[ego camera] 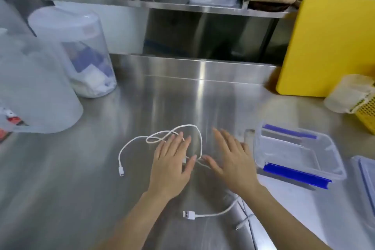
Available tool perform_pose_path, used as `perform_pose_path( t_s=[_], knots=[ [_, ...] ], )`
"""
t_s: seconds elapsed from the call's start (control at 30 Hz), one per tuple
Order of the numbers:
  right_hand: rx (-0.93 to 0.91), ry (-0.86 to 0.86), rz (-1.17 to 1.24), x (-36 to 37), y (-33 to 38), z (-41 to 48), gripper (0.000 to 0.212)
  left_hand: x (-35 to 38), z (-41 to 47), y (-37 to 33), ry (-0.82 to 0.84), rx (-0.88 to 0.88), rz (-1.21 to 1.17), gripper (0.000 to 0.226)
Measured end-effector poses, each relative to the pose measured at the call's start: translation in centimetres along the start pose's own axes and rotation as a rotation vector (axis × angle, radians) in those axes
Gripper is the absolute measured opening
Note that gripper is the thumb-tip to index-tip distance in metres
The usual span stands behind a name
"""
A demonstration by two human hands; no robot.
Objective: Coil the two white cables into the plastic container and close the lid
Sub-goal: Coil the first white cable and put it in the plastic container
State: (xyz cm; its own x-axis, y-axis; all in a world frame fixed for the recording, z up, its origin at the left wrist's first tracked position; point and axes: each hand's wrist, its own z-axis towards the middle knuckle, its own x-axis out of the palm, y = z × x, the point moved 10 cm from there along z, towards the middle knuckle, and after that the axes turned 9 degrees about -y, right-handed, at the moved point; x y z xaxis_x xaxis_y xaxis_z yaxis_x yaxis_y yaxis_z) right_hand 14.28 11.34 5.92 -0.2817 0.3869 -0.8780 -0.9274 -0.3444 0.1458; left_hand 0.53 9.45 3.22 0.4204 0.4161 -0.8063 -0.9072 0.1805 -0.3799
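Observation:
A white cable lies in loose loops on the steel counter, its small plug at the left. My left hand hovers flat over its right part, fingers spread. My right hand is beside it, palm down and open, with nothing in it. A second white cable with a USB plug lies nearer me, partly hidden under my right forearm. The clear plastic container with blue clips stands open at the right, nothing inside. Its lid lies at the far right edge.
Two tall translucent tubs stand at the left. A yellow cutting board leans at the back right, with a yellow basket and a small tub in front of it. A steel shelf with boxes runs along the back.

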Motion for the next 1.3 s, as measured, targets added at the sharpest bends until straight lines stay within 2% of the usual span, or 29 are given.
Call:
perform_pose_path(
  t_s=[0.1,0.2,0.3,0.4,0.5,0.6,0.77,0.83,0.87,0.93,1.0,1.1,1.17,1.2,1.3],
  knots=[
    [0.031,-0.041,0.010,0.4,-0.5,-1.0,0.058,1.8,-0.8,-2.0,0.038,0.133,-0.076,0.039],
    [0.004,-0.013,-0.016,1.2,-0.9,-1.9,0.071,3.6,-1.6,-3.1,0.101,0.200,-0.157,0.033],
    [-0.019,-0.012,0.047,1.2,-1.2,-2.2,0.058,4.7,-1.8,-3.6,0.167,0.248,-0.211,0.029],
    [0.027,0.070,0.197,1.6,-1.7,-2.3,0.056,4.7,-1.3,-3.9,0.251,0.182,-0.352,0.038],
    [0.111,0.152,0.385,1.1,-2.1,-1.4,0.058,3.6,-0.2,-4.1,0.258,0.069,-0.490,0.030],
    [0.190,0.098,0.539,-1.6,-2.6,0.6,0.055,2.0,1.8,-4.3,0.243,-0.038,-0.587,0.025],
    [0.278,-0.063,0.678,-6.7,-4.3,3.9,0.067,1.1,4.5,-5.1,0.421,-0.054,-0.625,0.023],
    [0.285,-0.104,0.591,-7.7,-5.5,4.7,0.070,0.2,5.6,-5.0,0.390,-0.075,-0.641,0.023],
    [0.240,-0.131,0.444,-8.3,-5.9,5.1,0.067,-0.3,6.2,-5.1,0.360,-0.069,-0.634,0.022],
    [0.052,-0.250,0.117,-10.2,-5.0,5.6,0.051,-1.6,7.6,-6.3,0.305,-0.010,-0.601,0.021],
    [-0.122,-0.242,0.023,-10.9,-2.8,5.8,0.047,-3.2,8.8,-8.2,0.267,0.056,-0.609,0.021],
    [-0.297,-0.178,0.072,-11.4,-0.2,6.5,0.043,-5.6,10.2,-10.7,0.204,0.142,-0.650,0.023],
    [-0.273,-0.220,0.174,-12.8,-0.1,7.3,0.043,-7.3,10.9,-11.6,0.147,0.178,-0.706,0.012],
    [-0.216,-0.238,0.264,-13.6,-0.7,7.7,0.046,-8.2,11.2,-11.5,0.095,0.181,-0.714,0.015],
    [-0.129,-0.333,0.472,-16.7,-2.3,8.6,0.039,-9.9,12.3,-8.7,-0.016,0.092,-0.721,0.050]
  ],
)
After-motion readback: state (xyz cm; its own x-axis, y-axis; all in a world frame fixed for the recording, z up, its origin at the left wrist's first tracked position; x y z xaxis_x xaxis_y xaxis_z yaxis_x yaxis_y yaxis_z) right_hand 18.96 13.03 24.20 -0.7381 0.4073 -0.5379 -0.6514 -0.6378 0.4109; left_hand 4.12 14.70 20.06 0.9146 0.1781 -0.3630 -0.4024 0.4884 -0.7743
